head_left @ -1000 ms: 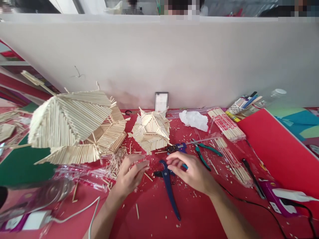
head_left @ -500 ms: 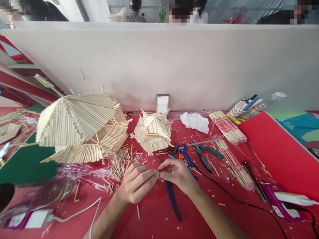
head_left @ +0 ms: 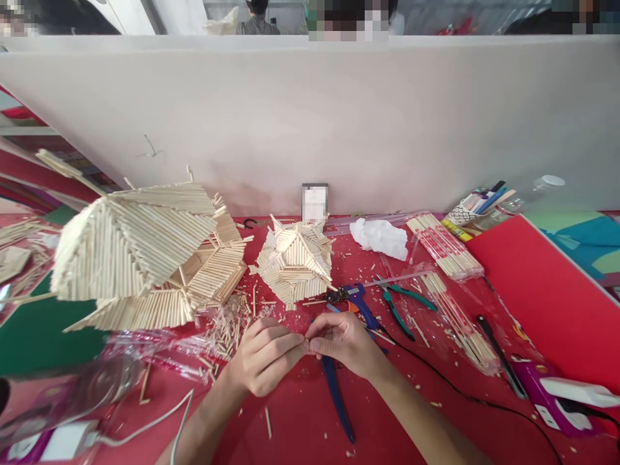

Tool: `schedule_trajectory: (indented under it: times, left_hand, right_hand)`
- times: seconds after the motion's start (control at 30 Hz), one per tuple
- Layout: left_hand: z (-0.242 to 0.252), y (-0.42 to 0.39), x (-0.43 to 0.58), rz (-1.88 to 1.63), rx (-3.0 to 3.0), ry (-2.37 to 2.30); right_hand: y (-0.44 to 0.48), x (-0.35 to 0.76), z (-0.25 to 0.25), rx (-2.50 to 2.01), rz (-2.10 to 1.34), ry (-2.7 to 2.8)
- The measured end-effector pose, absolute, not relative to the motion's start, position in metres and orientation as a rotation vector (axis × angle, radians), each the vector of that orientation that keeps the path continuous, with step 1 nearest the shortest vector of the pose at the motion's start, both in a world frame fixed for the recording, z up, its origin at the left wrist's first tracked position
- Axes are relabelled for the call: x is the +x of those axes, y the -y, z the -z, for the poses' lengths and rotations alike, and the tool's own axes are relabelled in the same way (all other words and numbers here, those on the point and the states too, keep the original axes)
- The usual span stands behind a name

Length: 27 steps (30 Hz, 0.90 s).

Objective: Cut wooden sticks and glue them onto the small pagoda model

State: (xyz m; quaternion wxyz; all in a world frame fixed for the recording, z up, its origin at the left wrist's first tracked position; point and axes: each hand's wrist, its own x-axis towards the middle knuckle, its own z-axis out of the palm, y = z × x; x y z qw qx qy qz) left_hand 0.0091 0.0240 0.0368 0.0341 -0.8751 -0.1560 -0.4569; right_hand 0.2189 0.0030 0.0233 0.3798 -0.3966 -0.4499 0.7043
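Observation:
My left hand (head_left: 272, 356) and my right hand (head_left: 343, 342) meet fingertip to fingertip above the red table (head_left: 290, 423). Both are closed in a pinch; the tiny thing between the fingertips is too small to name. Just beyond them stands a small stick model with a pointed, layered roof (head_left: 296, 258). A blue glue gun (head_left: 358, 300) lies past my right hand, its nozzle toward the model. Partly under my right hand is a blue-handled tool (head_left: 338, 400), its far end hidden. A bigger stick model (head_left: 135, 245) with a wide roof rises on the left.
Teal-handled pliers (head_left: 402, 307) and wrapped chopstick bundles (head_left: 445, 245) lie on the right, beside a red board (head_left: 547, 297). Cut stick scraps (head_left: 232, 323) are heaped left of centre. A black cord (head_left: 445, 378) and a white cable (head_left: 145, 434) cross the table. A pale partition (head_left: 310, 116) closes the back.
The view has shifted slightly, so the large model sits a little further left. My hands keep their pinch at nearly the same spot, with a slight shift of the fingertips.

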Motion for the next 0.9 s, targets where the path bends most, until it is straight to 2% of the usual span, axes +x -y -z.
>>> schedule_trajectory:
  times: [0.13,0.3,0.37,0.53,0.9]
  left_hand:
    - [-0.026,-0.026,0.005,1.420,-2.695,0.532]
    - [-0.003,-0.029,-0.002,1.519,-2.640,0.956]
    - [0.004,-0.031,-0.004,1.501,-2.595,1.118]
    - [0.014,-0.036,-0.009,1.417,-2.590,1.278]
    - [0.020,-0.036,-0.011,1.375,-2.637,1.266]
  right_hand:
    - [-0.004,0.218,-0.030,-1.055,-1.655,1.265]
    - [-0.012,0.215,-0.030,-1.134,-1.110,1.518]
    - [-0.015,0.213,-0.027,-1.127,-0.992,1.567]
    - [-0.021,0.210,-0.020,-1.123,-0.920,1.633]
    - [-0.024,0.207,-0.018,-1.134,-0.896,1.652]
